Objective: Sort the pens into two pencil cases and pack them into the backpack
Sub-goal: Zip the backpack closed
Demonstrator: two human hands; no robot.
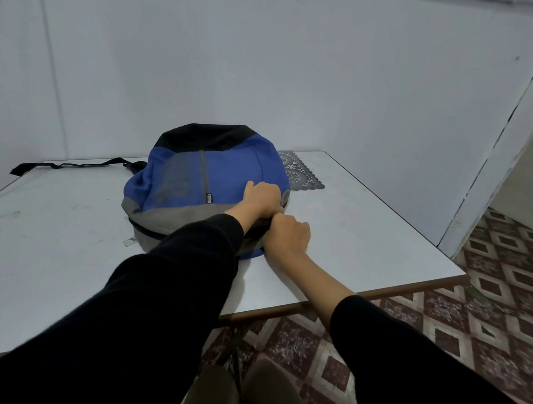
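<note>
A: Which step is in hand, do you think?

B: The last one, I judge: closing the bag. Nearest, the right hand (288, 237) is clenched, its fingers pinching something dark at the near right edge of the backpack (205, 174). It is probably the zip pull, but I cannot tell. Just behind and touching it, the left hand (262, 198) has its fingers curled on the blue fabric.

A: And the pens, the pencil cases?

B: None in view; perhaps already inside. The backpack lies flat in the middle of the bench (365, 238), its strap (75, 164) trailing far left, a lace mat (300, 172) far right.

A: The next move?

B: Hold the fabric taut and draw the zip steadily along its curve.
</note>
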